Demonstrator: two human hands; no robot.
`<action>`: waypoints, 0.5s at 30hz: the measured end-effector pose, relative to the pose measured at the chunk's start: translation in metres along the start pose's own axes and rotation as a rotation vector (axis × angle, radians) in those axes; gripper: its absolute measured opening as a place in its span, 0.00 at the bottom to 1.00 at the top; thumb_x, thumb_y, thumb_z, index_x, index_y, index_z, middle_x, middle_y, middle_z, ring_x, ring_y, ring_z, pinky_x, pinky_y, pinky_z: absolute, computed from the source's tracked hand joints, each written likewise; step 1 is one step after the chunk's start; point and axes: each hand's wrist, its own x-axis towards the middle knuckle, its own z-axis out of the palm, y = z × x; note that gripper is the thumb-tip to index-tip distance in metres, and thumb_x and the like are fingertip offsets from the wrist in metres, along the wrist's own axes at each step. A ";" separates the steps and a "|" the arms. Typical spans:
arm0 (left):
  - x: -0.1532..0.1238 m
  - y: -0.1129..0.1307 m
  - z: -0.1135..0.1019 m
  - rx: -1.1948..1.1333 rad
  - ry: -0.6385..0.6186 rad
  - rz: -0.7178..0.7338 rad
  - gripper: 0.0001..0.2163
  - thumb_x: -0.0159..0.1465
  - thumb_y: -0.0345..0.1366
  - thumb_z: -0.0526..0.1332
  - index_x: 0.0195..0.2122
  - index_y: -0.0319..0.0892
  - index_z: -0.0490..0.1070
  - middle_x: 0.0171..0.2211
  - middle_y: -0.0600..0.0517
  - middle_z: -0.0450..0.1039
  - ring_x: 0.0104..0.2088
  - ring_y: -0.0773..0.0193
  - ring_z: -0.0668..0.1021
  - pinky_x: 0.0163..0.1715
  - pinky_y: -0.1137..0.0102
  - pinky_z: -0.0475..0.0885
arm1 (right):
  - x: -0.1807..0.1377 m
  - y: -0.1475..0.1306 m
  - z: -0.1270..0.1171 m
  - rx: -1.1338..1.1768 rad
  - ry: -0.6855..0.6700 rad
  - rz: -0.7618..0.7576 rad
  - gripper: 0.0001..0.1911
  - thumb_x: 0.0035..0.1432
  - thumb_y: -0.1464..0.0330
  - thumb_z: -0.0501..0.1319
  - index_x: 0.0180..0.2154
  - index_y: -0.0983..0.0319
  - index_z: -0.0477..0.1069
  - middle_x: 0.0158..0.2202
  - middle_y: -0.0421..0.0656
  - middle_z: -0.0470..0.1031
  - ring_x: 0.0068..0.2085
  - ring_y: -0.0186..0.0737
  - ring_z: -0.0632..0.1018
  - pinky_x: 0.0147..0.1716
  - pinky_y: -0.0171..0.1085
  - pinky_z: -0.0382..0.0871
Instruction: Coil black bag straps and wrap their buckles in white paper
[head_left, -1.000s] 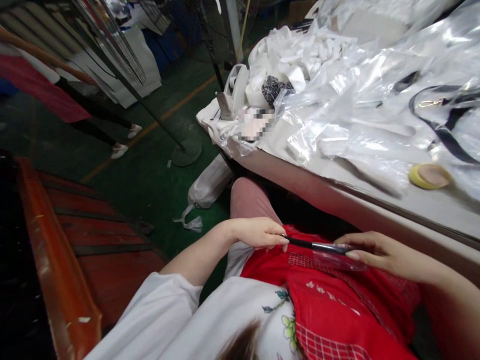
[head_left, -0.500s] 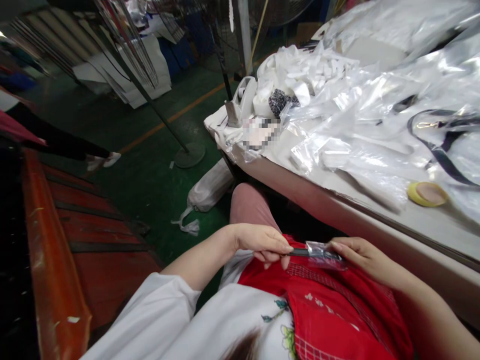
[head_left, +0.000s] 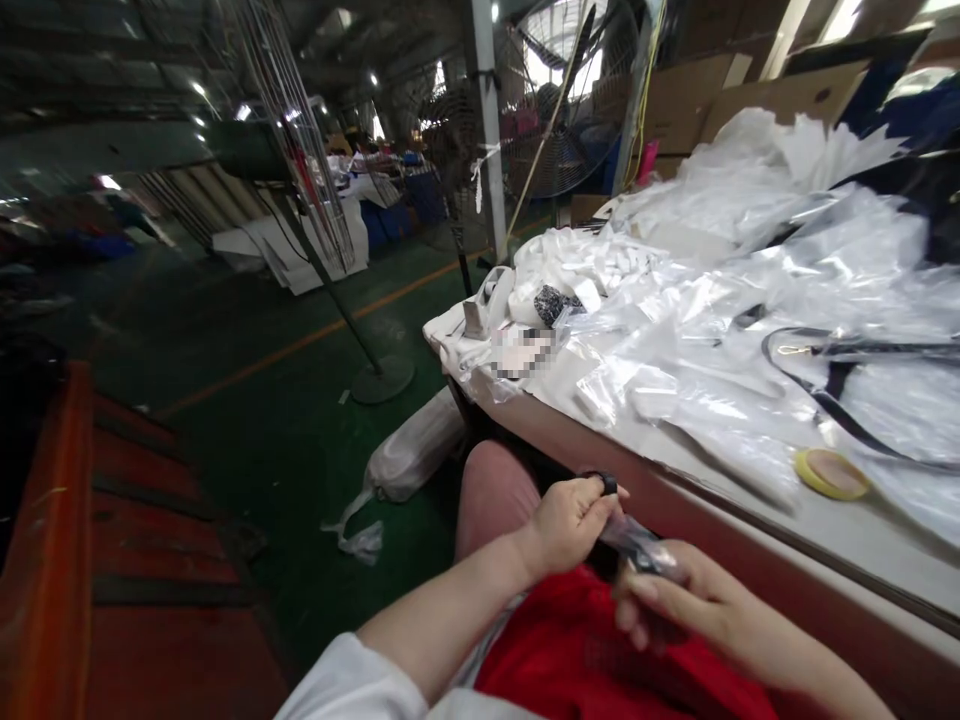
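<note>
A black strap (head_left: 604, 482) is held over my lap, a loop of it sticking up out of my left hand (head_left: 571, 525). My left fingers are closed round it. A clear plastic sleeve (head_left: 636, 541) wraps the strap's other part, and my right hand (head_left: 679, 598) grips that part with thumb and fingers. The plastic spans the short gap between both hands. Motion blurs the right fingers somewhat. The red apron (head_left: 555, 650) lies just beneath my hands, with the table's edge beyond them.
On the table (head_left: 757, 525) lie heaps of clear plastic bags (head_left: 697, 340), a black strap with a gold clasp (head_left: 832, 400) and a yellow tape roll (head_left: 831, 473). A stuffed white sack (head_left: 412, 450) and a fan stand (head_left: 381, 380) occupy the floor. An orange-red wooden bench (head_left: 169, 560) stands left.
My view has tilted up. The hands have come closer together and lifted toward the table edge. The strap now bends into a loop above my left hand.
</note>
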 end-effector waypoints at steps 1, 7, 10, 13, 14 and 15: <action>-0.005 0.002 -0.003 0.078 -0.053 0.024 0.20 0.70 0.46 0.48 0.38 0.38 0.75 0.31 0.46 0.75 0.35 0.60 0.76 0.41 0.68 0.68 | -0.004 -0.001 -0.008 0.045 0.060 0.015 0.26 0.60 0.49 0.57 0.28 0.65 0.74 0.23 0.44 0.75 0.21 0.32 0.71 0.20 0.31 0.65; -0.027 0.029 -0.007 -0.056 -0.176 0.059 0.24 0.70 0.50 0.46 0.31 0.36 0.72 0.23 0.53 0.65 0.25 0.68 0.68 0.30 0.72 0.63 | -0.001 0.003 -0.052 0.001 0.435 0.054 0.26 0.52 0.46 0.62 0.23 0.63 0.70 0.19 0.41 0.71 0.15 0.31 0.66 0.13 0.30 0.61; -0.029 0.038 -0.004 -0.437 -0.190 -0.188 0.25 0.66 0.56 0.50 0.29 0.36 0.70 0.17 0.58 0.57 0.17 0.73 0.59 0.19 0.74 0.55 | 0.000 0.003 -0.052 -0.254 0.468 -0.135 0.21 0.52 0.57 0.67 0.45 0.61 0.75 0.46 0.49 0.78 0.45 0.48 0.78 0.44 0.40 0.74; -0.024 0.043 -0.006 -0.821 -0.139 -0.406 0.25 0.63 0.57 0.55 0.28 0.37 0.68 0.13 0.61 0.52 0.14 0.75 0.54 0.16 0.75 0.48 | 0.004 0.012 -0.028 -0.307 0.311 -0.211 0.27 0.57 0.61 0.62 0.58 0.59 0.67 0.58 0.48 0.70 0.58 0.52 0.71 0.58 0.45 0.64; -0.021 0.046 -0.009 -0.914 -0.121 -0.428 0.24 0.64 0.56 0.55 0.28 0.36 0.69 0.13 0.62 0.50 0.13 0.75 0.54 0.17 0.76 0.51 | 0.008 0.017 -0.016 -0.321 0.270 -0.197 0.25 0.59 0.61 0.60 0.57 0.59 0.68 0.56 0.48 0.72 0.56 0.52 0.72 0.57 0.45 0.65; -0.017 0.049 -0.013 -0.987 -0.102 -0.424 0.23 0.64 0.54 0.56 0.29 0.36 0.70 0.13 0.63 0.49 0.14 0.75 0.54 0.19 0.76 0.56 | 0.014 0.022 -0.003 -0.338 0.238 -0.178 0.22 0.61 0.60 0.58 0.54 0.60 0.71 0.53 0.48 0.75 0.53 0.51 0.75 0.56 0.45 0.66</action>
